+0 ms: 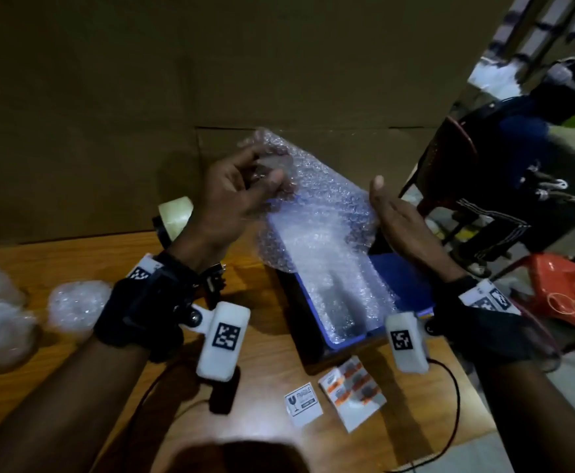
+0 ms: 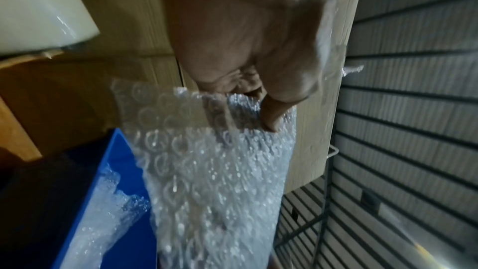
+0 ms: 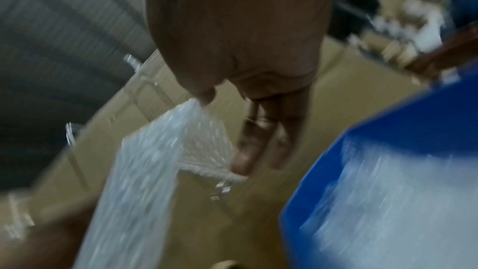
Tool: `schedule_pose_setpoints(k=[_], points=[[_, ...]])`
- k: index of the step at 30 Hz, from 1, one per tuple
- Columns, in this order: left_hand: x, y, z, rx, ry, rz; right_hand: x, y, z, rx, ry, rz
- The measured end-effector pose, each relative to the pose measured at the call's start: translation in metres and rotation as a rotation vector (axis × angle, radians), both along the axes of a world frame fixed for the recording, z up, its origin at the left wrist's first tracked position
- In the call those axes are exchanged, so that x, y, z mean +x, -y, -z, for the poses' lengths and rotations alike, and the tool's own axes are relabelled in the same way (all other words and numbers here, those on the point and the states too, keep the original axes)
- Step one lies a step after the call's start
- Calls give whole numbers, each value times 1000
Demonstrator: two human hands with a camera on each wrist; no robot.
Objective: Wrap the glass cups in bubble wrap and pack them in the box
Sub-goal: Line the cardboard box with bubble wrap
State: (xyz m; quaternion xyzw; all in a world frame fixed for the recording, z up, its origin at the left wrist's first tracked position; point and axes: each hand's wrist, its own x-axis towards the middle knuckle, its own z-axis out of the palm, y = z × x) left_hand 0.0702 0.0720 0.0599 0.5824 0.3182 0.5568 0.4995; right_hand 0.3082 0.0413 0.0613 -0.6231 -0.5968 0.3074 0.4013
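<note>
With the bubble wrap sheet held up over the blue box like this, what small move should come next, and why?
Probably lower the bubble wrap sheet into the blue box and press it flat. The left hand pinches its top corner, the right hand rests open against its edge, and its lower part already lies in the box as lining. Wrapped bundles wait on the table.

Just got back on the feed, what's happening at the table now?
A person's left hand pinches the top edge of a clear bubble wrap sheet, lifting it over the blue plastic box. The right hand, fingers straight, rests against the sheet's other edge. Wrapped bundles wait on the wooden table.
</note>
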Motion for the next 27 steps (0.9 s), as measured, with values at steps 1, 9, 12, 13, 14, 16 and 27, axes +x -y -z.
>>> schedule_pose_setpoints(k=[1,9,12,13,14,16,27], points=[[-11,8,-1,1,16,10,-11,3,0,-62,-139,-38],[-125,92,8,-78,-18,-152,-114,25,-15,136,-475,-316],[-172,122,2,-66,52,-299,-172,42,-25,186,-451,-373],[-190,132,0,-55,67,-357,-193,48,-29,189,-454,-401],[-211,143,-2,-43,77,-417,-217,55,-32,182,-462,-441],[-255,168,-4,-27,68,-511,-267,70,-36,134,-454,-546],[-482,321,-23,15,-6,-926,-533,135,-60,254,-364,-964]])
